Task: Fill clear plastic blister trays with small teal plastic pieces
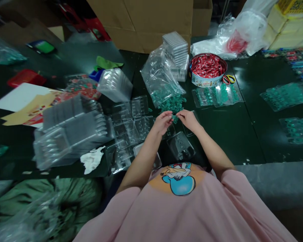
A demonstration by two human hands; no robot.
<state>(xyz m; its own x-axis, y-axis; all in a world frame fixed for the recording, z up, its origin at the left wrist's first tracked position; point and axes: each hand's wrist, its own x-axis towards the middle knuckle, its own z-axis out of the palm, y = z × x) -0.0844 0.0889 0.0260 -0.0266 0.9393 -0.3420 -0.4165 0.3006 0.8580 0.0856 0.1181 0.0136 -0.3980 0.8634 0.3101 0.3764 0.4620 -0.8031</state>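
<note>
Both my hands meet over the dark green table (237,131), pinching one small green wrapped piece (175,118) between them. My left hand (163,121) has its fingers curled on the piece's left end. My right hand (188,119) pinches its right end. Just beyond lies a loose heap of the same green pieces (173,104) spilling from a clear plastic bag (161,79). Below my hands sit empty clear blister trays (181,147), and more of them (133,126) lie to the left.
A round tin of red wrapped candies (207,70) stands at the back right with scissors (228,79) beside it. Filled green trays (217,95) lie right of it; more (285,95) far right. Stacked clear trays (70,131) crowd the left. Cardboard boxes (146,20) stand behind.
</note>
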